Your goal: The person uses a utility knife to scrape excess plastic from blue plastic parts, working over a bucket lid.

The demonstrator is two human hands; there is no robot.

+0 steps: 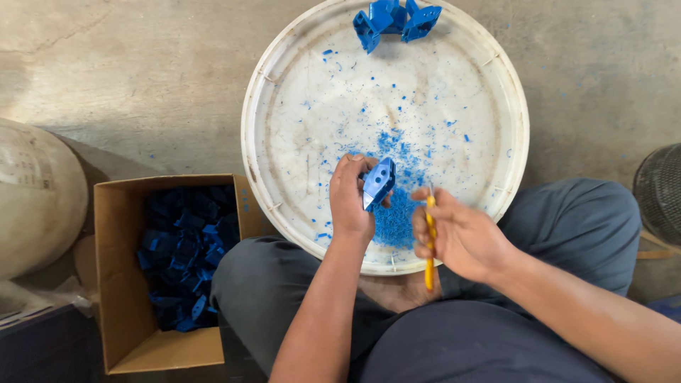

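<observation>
My left hand grips a small blue plastic part above the near edge of a round white tray. My right hand holds a thin yellow-handled knife, its blade tip pointing up, just right of the part. A heap of blue shavings lies on the tray under both hands. More blue parts sit at the tray's far rim.
A cardboard box at my left holds several blue plastic parts. A pale sack lies at the far left, a dark mesh object at the right. I sit cross-legged on a concrete floor.
</observation>
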